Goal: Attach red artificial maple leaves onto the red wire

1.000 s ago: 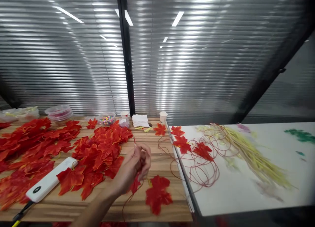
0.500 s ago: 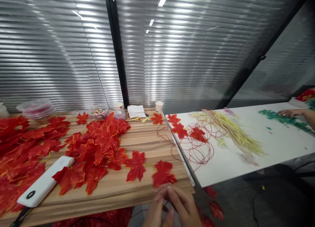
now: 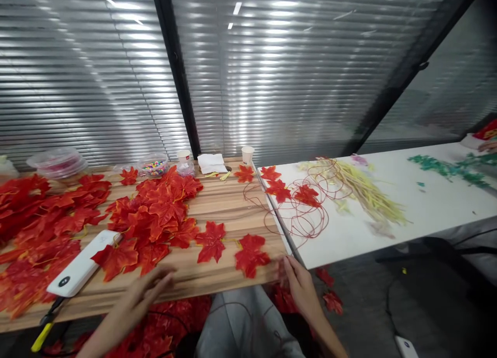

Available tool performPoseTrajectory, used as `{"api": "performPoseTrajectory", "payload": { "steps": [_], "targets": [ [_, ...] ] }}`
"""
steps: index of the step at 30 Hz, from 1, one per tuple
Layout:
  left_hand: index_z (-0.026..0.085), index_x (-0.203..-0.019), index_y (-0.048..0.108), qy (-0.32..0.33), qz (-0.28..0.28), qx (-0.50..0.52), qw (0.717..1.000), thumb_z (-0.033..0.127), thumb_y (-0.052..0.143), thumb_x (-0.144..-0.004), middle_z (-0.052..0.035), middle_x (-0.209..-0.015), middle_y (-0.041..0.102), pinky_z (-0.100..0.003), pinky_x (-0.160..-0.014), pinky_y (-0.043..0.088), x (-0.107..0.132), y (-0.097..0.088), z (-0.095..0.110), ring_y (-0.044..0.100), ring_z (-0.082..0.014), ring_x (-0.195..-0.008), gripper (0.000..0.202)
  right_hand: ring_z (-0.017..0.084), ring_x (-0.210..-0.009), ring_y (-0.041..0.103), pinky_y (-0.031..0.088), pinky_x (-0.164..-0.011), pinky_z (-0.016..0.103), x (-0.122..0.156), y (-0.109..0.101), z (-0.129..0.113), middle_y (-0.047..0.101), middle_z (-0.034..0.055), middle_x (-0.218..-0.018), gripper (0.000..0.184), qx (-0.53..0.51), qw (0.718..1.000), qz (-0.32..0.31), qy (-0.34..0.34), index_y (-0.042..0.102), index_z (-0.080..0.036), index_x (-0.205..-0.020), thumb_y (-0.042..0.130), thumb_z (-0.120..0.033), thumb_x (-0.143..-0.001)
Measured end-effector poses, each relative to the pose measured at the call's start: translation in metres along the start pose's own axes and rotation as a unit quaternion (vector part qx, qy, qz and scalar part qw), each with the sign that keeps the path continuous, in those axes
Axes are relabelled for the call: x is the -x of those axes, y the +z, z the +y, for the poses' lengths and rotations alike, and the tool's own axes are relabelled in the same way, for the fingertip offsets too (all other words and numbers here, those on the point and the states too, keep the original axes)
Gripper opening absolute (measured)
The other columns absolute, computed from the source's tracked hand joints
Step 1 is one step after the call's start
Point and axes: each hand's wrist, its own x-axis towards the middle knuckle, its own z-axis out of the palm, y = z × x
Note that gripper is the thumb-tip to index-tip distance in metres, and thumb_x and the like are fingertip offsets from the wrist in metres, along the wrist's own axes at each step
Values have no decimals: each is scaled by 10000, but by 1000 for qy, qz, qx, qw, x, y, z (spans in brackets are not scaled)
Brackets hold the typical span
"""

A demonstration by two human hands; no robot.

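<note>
My left hand (image 3: 149,290) is over the front edge of the wooden table (image 3: 233,213). Its fingers are apart, slightly blurred, and nothing shows in them. Close to that table's right front corner is my right hand (image 3: 295,277), fingers drawn together; what they hold, if anything, is hidden. Just left of it lies a red maple leaf (image 3: 251,255), with another maple leaf (image 3: 210,241) further left. A pile of red leaves (image 3: 159,208) sits beyond my left hand. Thin dark cords cross my lap.
A white power bank (image 3: 83,265) lies at the left among more leaves. Cups, a tub of beads (image 3: 154,166) and clear lids (image 3: 58,163) line the back. Tangled red cord (image 3: 306,218), yellow strips (image 3: 368,192) and green garland (image 3: 446,169) lie on the white table (image 3: 349,244).
My hands, close together before, have moved apart: the left toward the leaf pile, the right to the table corner. The view has tilted down. Another person's hand has moved away from the green garland.
</note>
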Motion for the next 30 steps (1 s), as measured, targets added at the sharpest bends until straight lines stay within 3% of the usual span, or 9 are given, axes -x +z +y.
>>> {"api": "performPoseTrajectory", "payload": {
  "steps": [2,5,9,16,19,23,25,27,30],
  "targets": [
    [276,-1061,556,105,-21,-70,992,391,507,-793,-47,-1107,577,-359,-913,402,-25,30,5,511,-234,-1045,295,189,-769,585,494,-660,283,-2,4,3,623,97,-874,388,17,999,14,-29,597,-143,-881,414,-481,-828],
    [236,-1281,383,280,-103,-210,931,401,447,-821,-95,-1350,373,-441,-1052,187,-62,97,12,279,-246,-1264,493,217,-898,578,490,-762,330,2,7,13,611,123,-999,394,16,998,23,-50,605,-140,-892,390,-467,-843],
    [217,-1361,224,357,-129,-367,849,567,509,-711,-119,-1444,140,-591,-1013,34,-94,149,9,-7,-345,-1311,791,215,-823,608,496,-746,322,14,-1,30,640,114,-938,424,35,998,36,-32,613,-134,-913,382,-482,-843],
    [286,-1301,348,369,-84,-388,840,355,380,-861,-56,-1399,301,-518,-1042,183,-95,142,-12,148,-245,-1314,446,231,-743,617,492,-614,291,-2,-10,13,662,121,-843,404,121,989,53,-66,623,-146,-887,390,-473,-835],
    [252,-1274,397,343,-40,-360,867,155,382,-843,-62,-1339,402,-456,-1033,280,-96,141,-27,270,-206,-1278,442,194,-603,590,455,-566,270,-17,7,-12,644,73,-685,352,194,974,-22,-114,631,-167,-828,372,-404,-858],
    [197,-1227,468,323,-61,-299,896,-10,387,-724,-80,-1292,459,-426,-1042,285,-100,141,-38,325,-206,-1251,550,164,-508,552,430,-529,256,-35,37,-26,604,33,-566,380,211,956,-153,-139,632,-167,-803,312,-354,-889],
    [201,-1167,530,304,-47,-200,930,12,390,-731,-80,-1239,513,-425,-1030,297,-101,141,-34,412,-209,-1195,495,187,-682,603,455,-634,277,-43,48,-26,660,70,-766,350,177,964,-123,-157,627,-160,-923,342,-359,-879],
    [198,-1066,603,252,35,-36,966,89,409,-777,-84,-1139,590,-412,-990,346,-104,139,-22,510,-215,-1095,364,205,-865,595,454,-740,297,-52,56,-31,643,97,-963,358,117,977,-61,-167,605,-152,-1009,349,-363,-876],
    [163,-949,646,159,169,218,948,198,531,-764,-96,-1016,647,-352,-912,413,-122,133,4,575,-217,-975,221,201,-965,567,437,-821,302,-66,68,-53,619,95,-1047,359,57,978,-55,-194,599,-155,-1043,340,-345,-883]
  ]
}}
